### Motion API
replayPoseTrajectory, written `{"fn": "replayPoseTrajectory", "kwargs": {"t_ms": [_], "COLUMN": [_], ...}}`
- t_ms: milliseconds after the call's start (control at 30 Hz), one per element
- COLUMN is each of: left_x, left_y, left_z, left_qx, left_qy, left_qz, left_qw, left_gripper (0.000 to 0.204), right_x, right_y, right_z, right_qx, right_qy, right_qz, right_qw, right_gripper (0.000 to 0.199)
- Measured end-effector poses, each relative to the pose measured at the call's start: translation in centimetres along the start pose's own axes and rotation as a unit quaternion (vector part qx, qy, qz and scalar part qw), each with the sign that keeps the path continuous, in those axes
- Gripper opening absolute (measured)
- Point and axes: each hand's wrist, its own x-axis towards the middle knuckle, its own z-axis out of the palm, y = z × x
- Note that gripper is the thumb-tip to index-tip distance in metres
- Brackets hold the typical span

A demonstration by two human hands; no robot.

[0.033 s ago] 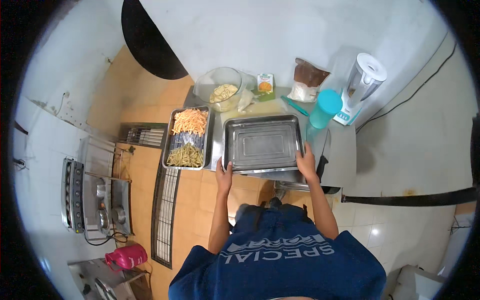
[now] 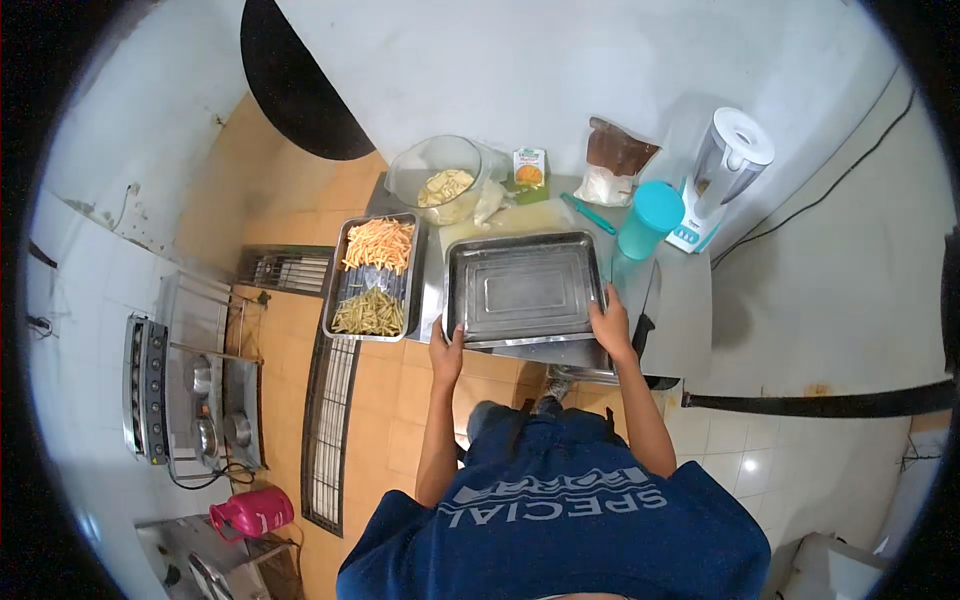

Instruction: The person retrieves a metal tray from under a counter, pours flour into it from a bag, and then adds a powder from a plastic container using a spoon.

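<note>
An empty rectangular metal baking tray (image 2: 530,290) is held level at the table's front edge. My left hand (image 2: 446,350) grips its near left corner, thumb over the rim. On the opposite side, my right hand (image 2: 611,325) is closed around the near right corner, its fingers partly hidden beneath. Left of it stands another metal tray (image 2: 413,300), holding orange strips (image 2: 379,244) at the far end and greenish strips (image 2: 370,312) at the near end. Just right of my right hand lies a knife with a black handle (image 2: 645,330).
Along the wall stand a clear bowl of pale slices (image 2: 446,186), a small packet (image 2: 530,168), a brown-and-white bag (image 2: 610,165) and a white blender (image 2: 722,170). A turquoise-lidded container (image 2: 652,215) and a turquoise long tool (image 2: 588,213) sit nearer. A stove (image 2: 150,390) is far left.
</note>
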Motion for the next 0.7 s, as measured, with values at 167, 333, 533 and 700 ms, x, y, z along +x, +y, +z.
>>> {"fn": "replayPoseTrajectory", "kwargs": {"t_ms": [167,333,533,700], "left_x": [0.5,1.1,5.9,8.1], "left_y": [3.5,-0.1,1.7,3.6], "left_z": [2.0,1.2,1.8,2.4], "left_qx": [0.029,0.176,0.211,0.268], "left_qy": [-0.036,0.021,-0.015,-0.053], "left_qz": [-0.107,0.029,-0.016,-0.033], "left_qw": [0.993,0.984,0.977,0.961], "left_gripper": [0.056,0.058,0.057,0.053], "right_x": [2.8,2.1,1.9,2.3], "right_y": [3.6,3.8,3.0,2.5], "right_z": [-1.2,-1.4,-1.8,-1.6], "right_qx": [-0.063,-0.034,-0.045,-0.075], "right_qy": [-0.051,-0.047,-0.038,-0.036], "right_qz": [-0.088,-0.171,-0.114,-0.077], "right_qw": [0.993,0.984,0.992,0.994], "right_gripper": [0.06,0.058,0.055,0.06]}}
